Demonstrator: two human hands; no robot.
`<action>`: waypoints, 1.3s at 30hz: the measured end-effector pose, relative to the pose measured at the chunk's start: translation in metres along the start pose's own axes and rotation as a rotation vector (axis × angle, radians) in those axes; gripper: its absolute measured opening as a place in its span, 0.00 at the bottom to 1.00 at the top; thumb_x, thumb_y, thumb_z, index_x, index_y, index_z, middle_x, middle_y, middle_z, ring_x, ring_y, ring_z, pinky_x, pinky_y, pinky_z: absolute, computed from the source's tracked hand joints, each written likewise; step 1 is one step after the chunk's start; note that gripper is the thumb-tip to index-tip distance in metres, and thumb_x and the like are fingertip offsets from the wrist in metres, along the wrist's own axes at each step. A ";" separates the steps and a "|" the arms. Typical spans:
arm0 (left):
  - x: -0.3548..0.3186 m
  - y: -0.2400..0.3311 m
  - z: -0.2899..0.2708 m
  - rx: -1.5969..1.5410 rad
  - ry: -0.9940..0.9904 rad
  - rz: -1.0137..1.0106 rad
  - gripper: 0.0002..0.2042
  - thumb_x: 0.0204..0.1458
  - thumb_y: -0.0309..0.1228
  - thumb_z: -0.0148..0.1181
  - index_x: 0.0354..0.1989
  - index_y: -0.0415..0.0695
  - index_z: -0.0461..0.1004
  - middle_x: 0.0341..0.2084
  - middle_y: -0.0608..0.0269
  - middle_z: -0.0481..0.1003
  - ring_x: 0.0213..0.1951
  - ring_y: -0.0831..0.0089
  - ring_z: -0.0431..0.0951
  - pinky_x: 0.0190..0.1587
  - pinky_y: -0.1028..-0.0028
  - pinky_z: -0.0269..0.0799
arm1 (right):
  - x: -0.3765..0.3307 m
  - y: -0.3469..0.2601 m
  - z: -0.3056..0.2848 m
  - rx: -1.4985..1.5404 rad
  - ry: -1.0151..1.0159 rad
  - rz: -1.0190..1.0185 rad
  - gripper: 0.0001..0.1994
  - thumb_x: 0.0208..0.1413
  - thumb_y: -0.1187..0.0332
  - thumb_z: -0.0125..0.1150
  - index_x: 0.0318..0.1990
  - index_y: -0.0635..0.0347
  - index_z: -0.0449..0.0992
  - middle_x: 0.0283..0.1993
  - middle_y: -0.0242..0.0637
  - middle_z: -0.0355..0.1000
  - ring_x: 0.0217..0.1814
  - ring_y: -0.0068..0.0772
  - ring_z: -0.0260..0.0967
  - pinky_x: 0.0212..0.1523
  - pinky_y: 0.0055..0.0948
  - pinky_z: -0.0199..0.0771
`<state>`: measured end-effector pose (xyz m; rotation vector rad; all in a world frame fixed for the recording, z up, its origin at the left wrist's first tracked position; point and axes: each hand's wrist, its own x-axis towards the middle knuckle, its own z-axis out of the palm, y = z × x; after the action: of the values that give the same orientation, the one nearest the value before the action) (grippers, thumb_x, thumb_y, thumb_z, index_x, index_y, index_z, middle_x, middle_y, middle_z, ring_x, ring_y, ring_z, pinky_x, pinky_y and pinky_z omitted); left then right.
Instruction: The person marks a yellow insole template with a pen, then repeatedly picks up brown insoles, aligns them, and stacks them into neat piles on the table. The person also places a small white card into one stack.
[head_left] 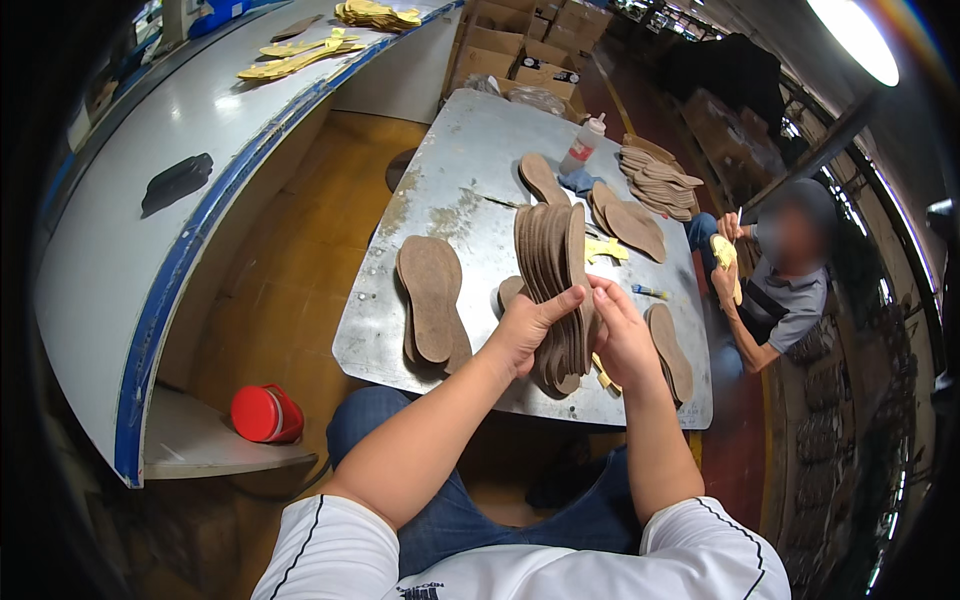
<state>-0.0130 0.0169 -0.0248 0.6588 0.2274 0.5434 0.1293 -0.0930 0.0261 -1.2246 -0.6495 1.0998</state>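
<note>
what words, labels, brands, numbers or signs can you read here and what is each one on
White shirt: dark print at the picture's lower edge, partly cut off; I won't copy it out.
Red-labelled squeeze bottle: too small to read.
Cardboard box at the back: black-and-white print, too small to read.
Blue-and-yellow tube: too small to read.
Metal table: faint marks by the near right corner, unreadable.

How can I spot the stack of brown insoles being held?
Look at the grey table in front. Over it, the left hand and right hand hold a stack of brown insoles between them. It's the only brown stack in hands; the nearby insoles lie on the table.
</note>
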 end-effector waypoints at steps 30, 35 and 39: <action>0.020 0.043 -0.026 -0.012 0.506 -0.041 0.32 0.66 0.46 0.76 0.72 0.39 0.75 0.66 0.51 0.79 0.67 0.56 0.79 0.70 0.51 0.77 | 0.117 0.039 -0.126 -1.545 0.383 -0.027 0.29 0.61 0.51 0.78 0.63 0.61 0.85 0.63 0.50 0.82 0.67 0.54 0.77 0.68 0.52 0.77; 0.027 0.038 -0.022 -0.029 0.552 -0.080 0.32 0.65 0.44 0.77 0.71 0.39 0.75 0.67 0.51 0.78 0.67 0.56 0.79 0.71 0.51 0.76 | 0.139 0.041 -0.100 -1.609 0.363 0.136 0.47 0.51 0.36 0.84 0.71 0.61 0.79 0.68 0.50 0.78 0.75 0.54 0.69 0.71 0.61 0.71; 0.028 0.039 -0.025 -0.076 0.554 -0.070 0.32 0.66 0.44 0.76 0.71 0.39 0.75 0.68 0.51 0.78 0.68 0.55 0.78 0.71 0.51 0.76 | 0.151 0.018 -0.092 -1.610 0.326 0.389 0.51 0.44 0.34 0.87 0.69 0.60 0.79 0.67 0.50 0.80 0.74 0.54 0.72 0.70 0.62 0.72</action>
<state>-0.0148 0.0709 -0.0206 0.4124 0.7432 0.6562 0.2609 0.0070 -0.0383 -2.9133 -1.0945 0.4682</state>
